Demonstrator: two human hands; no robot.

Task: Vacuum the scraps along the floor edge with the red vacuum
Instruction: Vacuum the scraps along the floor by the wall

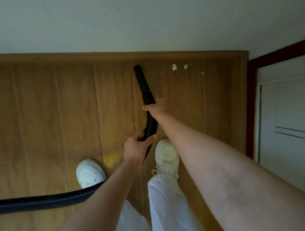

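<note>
the right hand (156,106) grips the black nozzle (142,81) at its near end, fingers wrapped round it. the left hand (136,149) holds the ribbed hose (149,126) nearer the body, fingers curled round it. the nozzle tip lies at the far floor edge by the skirting (89,55), possibly touching the floor. white scraps (174,67) lie right of the tip, apart from it. the hose trails left past the white shoes (89,172).

both arms stretched forward and down, right hand (157,107) gripping farther out, left hand (136,149) gripping nearer
</note>
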